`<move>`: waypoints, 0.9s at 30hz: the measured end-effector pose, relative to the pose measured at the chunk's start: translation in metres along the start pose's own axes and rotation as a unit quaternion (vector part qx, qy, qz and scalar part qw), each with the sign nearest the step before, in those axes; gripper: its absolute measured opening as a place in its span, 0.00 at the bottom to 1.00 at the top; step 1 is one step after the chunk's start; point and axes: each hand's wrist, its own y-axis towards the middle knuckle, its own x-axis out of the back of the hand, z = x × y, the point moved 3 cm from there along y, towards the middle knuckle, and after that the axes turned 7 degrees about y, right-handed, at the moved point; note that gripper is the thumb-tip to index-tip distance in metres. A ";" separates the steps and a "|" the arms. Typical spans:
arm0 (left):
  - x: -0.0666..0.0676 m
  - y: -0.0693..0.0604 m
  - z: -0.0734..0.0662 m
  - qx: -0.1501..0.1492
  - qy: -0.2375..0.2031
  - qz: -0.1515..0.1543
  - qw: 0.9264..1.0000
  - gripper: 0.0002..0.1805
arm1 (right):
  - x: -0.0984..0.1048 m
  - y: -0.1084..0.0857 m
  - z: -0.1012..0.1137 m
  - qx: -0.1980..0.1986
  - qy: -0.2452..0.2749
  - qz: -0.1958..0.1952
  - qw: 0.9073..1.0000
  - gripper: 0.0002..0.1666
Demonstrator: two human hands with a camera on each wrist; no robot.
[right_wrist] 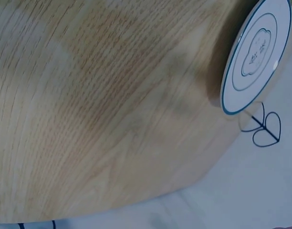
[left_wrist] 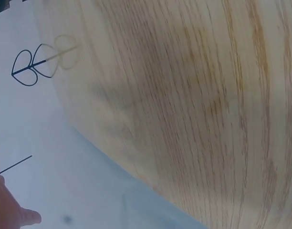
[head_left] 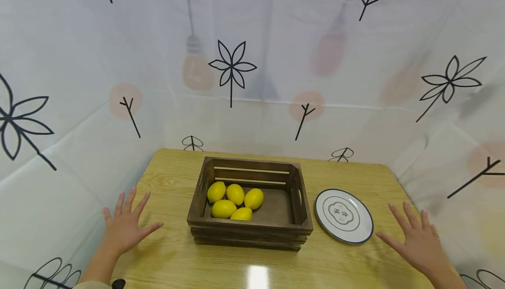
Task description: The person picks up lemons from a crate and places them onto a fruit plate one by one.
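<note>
A dark wooden crate (head_left: 248, 232) stands mid-table in the head view, with several yellow lemons (head_left: 223, 209) in its left half. Right of it lies a white plate (head_left: 343, 215) with a dark blue rim and a printed centre; the right wrist view shows the same plate (right_wrist: 256, 57) at its upper right. The left hand (head_left: 125, 227), fingers spread, is held left of the crate and touches nothing. Part of that hand (left_wrist: 12, 210) shows at the lower left of the left wrist view. Also spread and holding nothing, the right hand (head_left: 421, 241) is to the right of the plate.
The light wooden table (head_left: 173, 258) has white patterned cloth (head_left: 252, 122) hanging behind it and at both sides. A dark round object (head_left: 118, 283) shows at the left wrist. Light reflects off the table's near part.
</note>
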 end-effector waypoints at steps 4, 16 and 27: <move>0.001 0.001 -0.004 -0.002 -0.019 -0.005 1.000 0.53 | 0.001 0.002 0.003 0.000 0.014 -0.004 1.000 0.57; 0.005 0.008 -0.015 -0.041 -0.093 -0.058 0.993 0.52 | 0.000 0.007 0.011 0.001 0.106 0.005 0.994 0.57; 0.009 0.014 -0.027 -0.042 -0.171 -0.030 0.984 0.53 | 0.000 0.013 0.026 -0.019 0.122 0.022 0.992 0.60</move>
